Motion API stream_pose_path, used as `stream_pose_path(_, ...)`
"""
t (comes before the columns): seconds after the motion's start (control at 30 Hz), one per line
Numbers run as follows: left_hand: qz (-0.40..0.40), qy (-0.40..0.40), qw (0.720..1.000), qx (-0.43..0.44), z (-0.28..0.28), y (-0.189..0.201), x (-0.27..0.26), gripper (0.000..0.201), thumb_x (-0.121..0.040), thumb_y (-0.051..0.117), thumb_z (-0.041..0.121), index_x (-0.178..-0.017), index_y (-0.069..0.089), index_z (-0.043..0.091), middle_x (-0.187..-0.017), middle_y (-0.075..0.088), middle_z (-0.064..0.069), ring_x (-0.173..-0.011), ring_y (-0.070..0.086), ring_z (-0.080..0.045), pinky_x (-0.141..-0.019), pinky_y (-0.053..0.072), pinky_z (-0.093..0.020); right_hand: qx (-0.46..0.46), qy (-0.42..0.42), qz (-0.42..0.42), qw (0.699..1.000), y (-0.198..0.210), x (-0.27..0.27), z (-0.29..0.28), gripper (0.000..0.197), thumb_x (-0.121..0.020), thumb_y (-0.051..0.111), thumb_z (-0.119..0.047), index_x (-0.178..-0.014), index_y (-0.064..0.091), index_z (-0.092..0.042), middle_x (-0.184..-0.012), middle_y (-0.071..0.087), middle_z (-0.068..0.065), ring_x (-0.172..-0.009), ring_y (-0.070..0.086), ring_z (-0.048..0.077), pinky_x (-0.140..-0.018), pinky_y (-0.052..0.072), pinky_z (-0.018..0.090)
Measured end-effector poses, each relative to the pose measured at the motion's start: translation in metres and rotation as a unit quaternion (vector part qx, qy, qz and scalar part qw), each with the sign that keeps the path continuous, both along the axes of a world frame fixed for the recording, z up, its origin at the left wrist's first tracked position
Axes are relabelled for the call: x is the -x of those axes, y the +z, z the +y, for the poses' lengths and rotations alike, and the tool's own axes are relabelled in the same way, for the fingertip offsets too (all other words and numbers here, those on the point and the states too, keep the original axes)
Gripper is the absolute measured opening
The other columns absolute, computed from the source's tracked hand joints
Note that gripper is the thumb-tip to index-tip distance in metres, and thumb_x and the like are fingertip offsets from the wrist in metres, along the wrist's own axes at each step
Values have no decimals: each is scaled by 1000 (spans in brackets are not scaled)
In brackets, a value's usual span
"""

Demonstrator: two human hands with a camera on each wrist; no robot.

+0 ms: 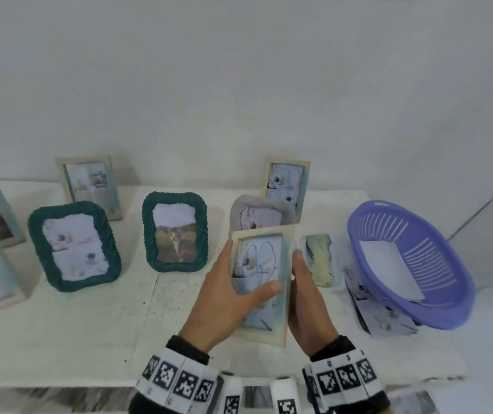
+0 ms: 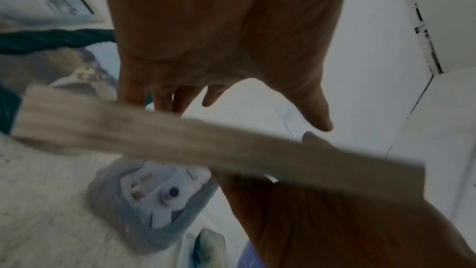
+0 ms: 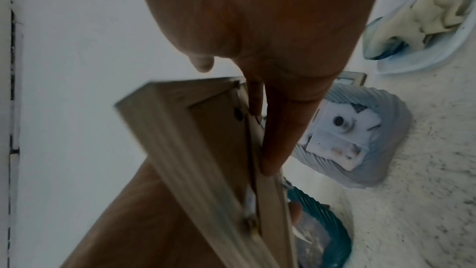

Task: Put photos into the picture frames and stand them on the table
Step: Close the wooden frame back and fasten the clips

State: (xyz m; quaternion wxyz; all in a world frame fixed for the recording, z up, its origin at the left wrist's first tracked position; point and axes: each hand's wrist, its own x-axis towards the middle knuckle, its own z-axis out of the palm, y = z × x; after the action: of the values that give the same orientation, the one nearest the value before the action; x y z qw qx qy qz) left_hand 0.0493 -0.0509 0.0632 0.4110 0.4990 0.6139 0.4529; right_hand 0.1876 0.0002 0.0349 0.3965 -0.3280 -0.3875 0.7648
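1. While you hold the wooden frame (image 1: 261,282) above the table (image 1: 90,318) in the head view, your left hand (image 1: 227,300) grasps its left edge with the thumb across the glass, and your right hand (image 1: 308,300) lies along its right edge. The photo is already in. The grey frame (image 1: 257,216) stands just behind, so a careless set-down could topple it.
2. Seen from the left wrist, the frame's edge (image 2: 206,142) is blurred, and your fingers (image 2: 165,97) reach behind it. Nothing here shows a stand opened out; without one the frame would likely fall flat.
3. From the right wrist, your fingers (image 3: 278,140) press straight against the back panel (image 3: 219,140). The dish (image 3: 417,52) sits near; mind it.
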Motion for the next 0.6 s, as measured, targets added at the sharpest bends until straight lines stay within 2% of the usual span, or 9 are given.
stream_pose_path(0.07, -38, -5, 999, -3, 1, 5, -10, 63, -68, 73, 46, -112, 30, 59, -102, 40, 64, -102, 40, 35, -81, 36, 5, -3, -11, -5, 1000, -4, -1, -3, 59, -94, 32, -57, -135, 53, -21, -127, 64, 9, -118, 61, 27, -98, 48, 46)
stream_pose_path(0.13, -84, -1, 996, -8, 3, -2, -11, 65, -66, 73, 50, -115, 31, 59, -108, 47, 54, -101, 43, 34, -79, 39, 4, -15, -23, -19, 999, -8, -2, -3, 58, -93, 32, -58, -130, 56, -20, -118, 68, 12, -111, 64, 27, -92, 51, 49)
stream_pose_path(0.17, -113, 6, 994, -1, 5, -6, -9, 73, -65, 75, 56, -123, 29, 59, -119, 49, 45, -106, 46, 28, -84, 43, -1, -15, -29, -23, 999, -10, -3, -4, 57, -93, 31, -56, -127, 57, -18, -112, 69, 15, -105, 65, 29, -88, 53, 50)
stream_pose_path(0.23, -188, 18, 982, 8, 7, -15, -6, 91, -63, 80, 61, -140, 31, 50, -137, 52, 18, -120, 54, 3, -101, 48, -26, -2, -48, -17, 999, -14, -4, -6, 51, -96, 35, -49, -121, 61, -13, -98, 68, 20, -89, 66, 32, -75, 55, 45)
stream_pose_path(0.3, -260, 27, 965, 6, 6, -22, -6, 95, -61, 76, 53, -145, 33, 42, -138, 56, 1, -121, 59, -17, -103, 47, -45, -11, -69, -63, 996, -21, -3, -8, 40, -99, 43, -37, -115, 65, -8, -97, 65, 24, -84, 65, 39, -72, 55, 43)
stream_pose_path(0.37, -304, 23, 952, -8, 5, -24, -7, 92, -60, 72, 49, -145, 37, 36, -135, 58, -4, -117, 61, -20, -93, 51, -41, -39, -62, -122, 990, -30, -2, -10, 31, -100, 47, -26, -108, 69, -6, -105, 64, 26, -88, 63, 43, -75, 53, 44)
stream_pose_path(0.43, -327, 19, 945, -9, 3, -26, -7, 91, -58, 69, 51, -142, 40, 33, -131, 58, -7, -106, 63, -21, -86, 53, -39, -51, -56, -142, 987, -34, -3, -12, 28, -99, 49, -19, -100, 72, -3, -102, 68, 22, -83, 63, 33, -73, 51, 38)
stream_pose_path(0.53, -357, 9, 934, 13, -1, -34, -3, 107, -54, 78, 64, -144, 41, 21, -133, 55, -20, -111, 59, -35, -97, 50, -49, -58, -51, -147, 986, -34, -5, -15, 24, -98, 51, -13, -92, 72, -2, -94, 71, 16, -81, 63, 26, -73, 51, 38)
stream_pose_path(0.6, -366, 16, 930, 5, -2, -42, 2, 104, -57, 78, 66, -143, 42, 19, -133, 57, -18, -119, 57, -37, -100, 48, -53, -63, -60, -154, 984, -38, -9, -17, 19, -96, 55, -14, -87, 69, -4, -90, 69, 15, -82, 62, 26, -75, 52, 42)
